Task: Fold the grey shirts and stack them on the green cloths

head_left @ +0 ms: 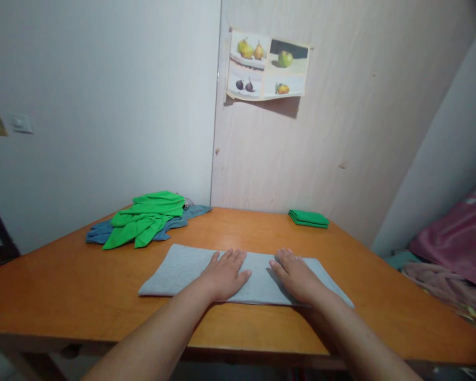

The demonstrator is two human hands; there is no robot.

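A light grey folded cloth garment [257,288] lies flat as a wide strip near the front of the table; its exact kind does not show. My left hand [225,276] rests palm down on its middle, fingers stretched out. Right of it, my right hand [295,276] lies on the same cloth with fingers extended and thumb apart. Neither hand grips anything. Both forearms reach in from the table's front edge.
On the orange-brown table [71,301], a loose heap of bright green cloth [146,214] over blue cloth [99,233] sits at the back left. A folded green cloth [308,218] lies at the back right. Pink fabric [456,238] is beside the table. A wall stands behind.
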